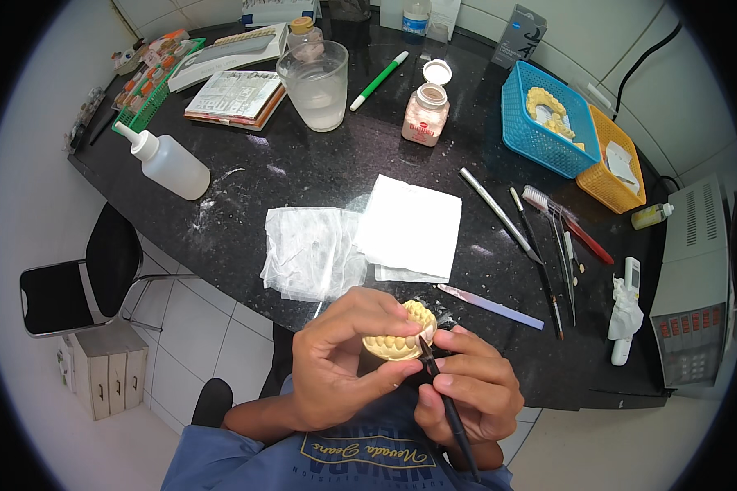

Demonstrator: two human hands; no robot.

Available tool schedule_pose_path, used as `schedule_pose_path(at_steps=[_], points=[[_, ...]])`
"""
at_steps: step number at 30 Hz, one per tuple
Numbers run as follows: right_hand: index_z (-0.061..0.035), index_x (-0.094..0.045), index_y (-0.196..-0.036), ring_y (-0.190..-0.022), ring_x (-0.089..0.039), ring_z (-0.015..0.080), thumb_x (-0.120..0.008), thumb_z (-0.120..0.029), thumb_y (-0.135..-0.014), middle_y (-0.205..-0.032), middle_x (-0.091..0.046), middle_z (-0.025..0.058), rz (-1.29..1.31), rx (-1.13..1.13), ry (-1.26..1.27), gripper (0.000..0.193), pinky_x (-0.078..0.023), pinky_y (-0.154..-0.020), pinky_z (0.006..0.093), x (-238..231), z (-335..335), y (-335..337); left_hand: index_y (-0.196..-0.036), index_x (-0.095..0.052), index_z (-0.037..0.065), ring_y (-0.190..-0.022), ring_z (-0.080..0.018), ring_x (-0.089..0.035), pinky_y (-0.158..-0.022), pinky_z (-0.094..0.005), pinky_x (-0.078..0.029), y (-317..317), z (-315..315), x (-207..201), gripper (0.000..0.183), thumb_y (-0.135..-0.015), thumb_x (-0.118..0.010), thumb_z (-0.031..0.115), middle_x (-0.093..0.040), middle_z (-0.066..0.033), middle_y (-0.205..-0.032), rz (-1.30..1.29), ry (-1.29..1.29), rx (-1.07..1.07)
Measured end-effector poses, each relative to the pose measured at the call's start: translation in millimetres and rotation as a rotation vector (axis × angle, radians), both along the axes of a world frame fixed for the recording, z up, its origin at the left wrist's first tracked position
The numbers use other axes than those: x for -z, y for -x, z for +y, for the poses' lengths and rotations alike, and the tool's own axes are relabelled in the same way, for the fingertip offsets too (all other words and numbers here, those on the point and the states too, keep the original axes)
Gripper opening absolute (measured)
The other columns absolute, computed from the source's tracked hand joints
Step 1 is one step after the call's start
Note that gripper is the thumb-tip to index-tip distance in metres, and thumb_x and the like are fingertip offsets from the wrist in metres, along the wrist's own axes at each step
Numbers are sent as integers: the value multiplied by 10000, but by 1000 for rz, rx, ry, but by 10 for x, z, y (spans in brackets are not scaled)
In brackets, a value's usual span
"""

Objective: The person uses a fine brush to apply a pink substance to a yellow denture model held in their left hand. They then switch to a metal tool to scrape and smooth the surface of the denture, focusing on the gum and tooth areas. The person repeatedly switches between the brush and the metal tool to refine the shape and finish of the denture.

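My left hand (342, 360) is closed around a pale yellow dental cast (393, 347) with a row of moulded teeth, held close to my body just off the table's front edge. Its thumb lies below the cast and its fingers reach over the top. From the right, my right hand (472, 385) pinches a slim black-handled tool (453, 415) like a pen, handle slanting down toward my body. The tool's end meets the right side of the cast beside a whitish patch; the tip is too small to make out. Folded white tissues (409, 227) lie just beyond my hands.
A purple nail file (493, 307) lies right of the tissues. Farther right are several brushes and instruments, a red-handled toothbrush (577, 229), and blue (540, 151) and orange (610, 176) baskets. A glass of cloudy water (315, 90), an uncapped powder jar (425, 119) and a squeeze bottle (170, 166) stand farther back.
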State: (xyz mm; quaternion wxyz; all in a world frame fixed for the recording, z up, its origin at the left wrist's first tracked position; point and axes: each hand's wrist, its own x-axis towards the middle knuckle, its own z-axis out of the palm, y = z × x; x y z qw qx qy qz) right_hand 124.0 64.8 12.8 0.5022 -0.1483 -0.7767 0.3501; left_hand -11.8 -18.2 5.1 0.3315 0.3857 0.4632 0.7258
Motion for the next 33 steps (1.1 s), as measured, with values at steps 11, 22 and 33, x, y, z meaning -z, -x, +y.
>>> schedule_pose_path(at_steps=[11,22,33], points=[[-84,-654,-950,-904,-724,308,-791,-106,-762,-841,-687,84,-17,-3,-11,234,-602,-803,431,-7,2,-3,-1075,-677,-21,-1058,-224,-576,-915,-346,-459,10,2,4,376,-720,-785,-82,-630,-133,-1067,42,-2,-11],[-69,-637,-959,-890,-723,305,-784,-116,-779,-847,-676,95,21,0,16,238,-603,-803,431,11,-7,-22,-1096,-652,-31,-1016,-189,-606,-893,-313,-473,-2,5,-3,365,-754,-767,-87,-627,-126,-1059,-25,-12,15],[-66,-651,-942,-868,-719,289,-795,-105,-764,-846,-675,81,-18,2,-22,232,-606,-790,417,-12,12,-2,-1104,-643,-43,-988,-168,-617,-875,-296,-481,11,-10,-9,358,-768,-757,-89,-627,-134,-1053,-40,7,47]])
